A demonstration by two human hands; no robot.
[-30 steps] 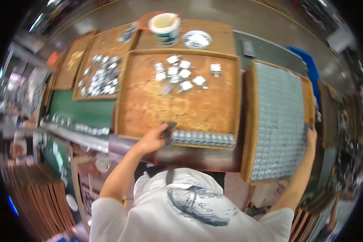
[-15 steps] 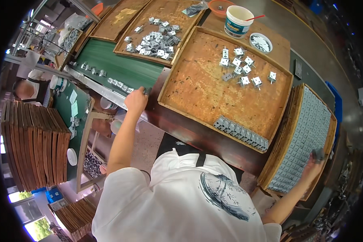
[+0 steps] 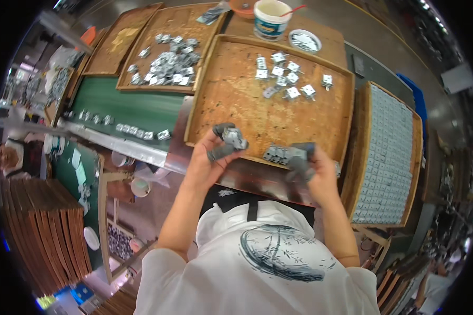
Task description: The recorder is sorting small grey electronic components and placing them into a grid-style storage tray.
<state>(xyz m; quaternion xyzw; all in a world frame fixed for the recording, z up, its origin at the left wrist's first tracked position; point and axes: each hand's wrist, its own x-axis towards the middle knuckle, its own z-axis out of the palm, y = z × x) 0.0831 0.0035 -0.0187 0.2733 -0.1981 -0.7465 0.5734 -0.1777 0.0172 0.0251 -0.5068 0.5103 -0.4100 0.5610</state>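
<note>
My left hand (image 3: 204,160), with dark grey covers on its fingertips, is closed on a small silvery metal part (image 3: 235,138) above the near edge of the wooden tray (image 3: 236,113). Over a row of similar metal parts (image 3: 274,154), along that tray's near side, is my right hand (image 3: 320,173), also with grey-covered fingers. Motion blurs those fingers, so whether they hold anything cannot be made out. Several loose metal parts (image 3: 279,80) lie farther back in the same tray.
A second wooden tray (image 3: 136,60) at left bears a heap of parts. More parts line the front of the green belt (image 3: 126,107). A filled tray (image 3: 389,157) stands at right; a white bucket (image 3: 269,21) and small bowl (image 3: 305,40) are behind. Another person (image 3: 10,157) is at far left.
My left hand has come from the belt to the middle with a metal part. My right hand has left the filled tray and moved left to the row. The view has shifted.
</note>
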